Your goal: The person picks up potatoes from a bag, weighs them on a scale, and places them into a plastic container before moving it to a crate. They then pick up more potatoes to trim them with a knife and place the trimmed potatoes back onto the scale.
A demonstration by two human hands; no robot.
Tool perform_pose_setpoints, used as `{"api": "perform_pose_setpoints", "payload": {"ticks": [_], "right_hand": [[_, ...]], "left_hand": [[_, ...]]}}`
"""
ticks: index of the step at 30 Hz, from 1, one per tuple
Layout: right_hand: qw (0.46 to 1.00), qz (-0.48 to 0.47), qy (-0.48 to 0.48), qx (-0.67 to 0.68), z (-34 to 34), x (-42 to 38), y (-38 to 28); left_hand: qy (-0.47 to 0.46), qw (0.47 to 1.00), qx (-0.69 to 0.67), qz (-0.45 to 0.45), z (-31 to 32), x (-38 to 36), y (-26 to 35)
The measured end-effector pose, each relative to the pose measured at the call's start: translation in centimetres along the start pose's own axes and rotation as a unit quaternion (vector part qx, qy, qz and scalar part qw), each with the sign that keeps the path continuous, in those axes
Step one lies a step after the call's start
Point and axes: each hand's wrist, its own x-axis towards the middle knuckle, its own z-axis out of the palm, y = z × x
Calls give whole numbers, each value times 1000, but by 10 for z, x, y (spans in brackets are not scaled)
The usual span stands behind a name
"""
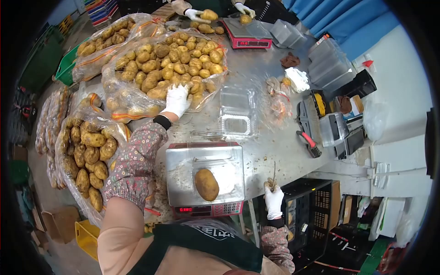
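Observation:
My left hand [177, 100], in a white glove, reaches onto the near edge of a heap of potatoes [176, 62] in a large clear plastic bag. Its fingers are spread over the potatoes there. My right hand [273, 201], also gloved and soiled at the fingertips, is closed at the table's front edge. A thin brown stick-like thing [274, 170] points up from its fingers; I cannot tell its kind. Between my arms, one large potato [206, 184] lies on the metal pan of a red digital scale [231, 158], whose red display is lit.
A clear plastic clamshell box [237, 110] lies open behind the scale. Another potato bag [89, 156] stands at left. A red-handled tool [309, 144] lies at right. Across the table, another person's gloved hands [197, 16] handle potatoes beside a second scale [247, 34]. Black crates [323, 206] stand below right.

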Motion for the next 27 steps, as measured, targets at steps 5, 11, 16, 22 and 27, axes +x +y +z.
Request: {"api": "perform_pose_setpoints", "payload": {"ticks": [5,11,16,22,27], "right_hand": [[994,-99,17,-39,7,13,38],[997,-57,-42,-28,14,20,29],[997,-45,-58,-10,18,29,32],[996,-22,-82,-16,19,24,25],[996,-7,-58,-61,37,34,37]], "left_hand": [[-82,990,-95,-64,40,-8,24],[-305,916,-97,-240,46,23,31],[-298,918,-55,-257,61,25,50],[-301,910,-70,-277,57,13,49],[-127,910,-261,-296,52,-18,30]]}}
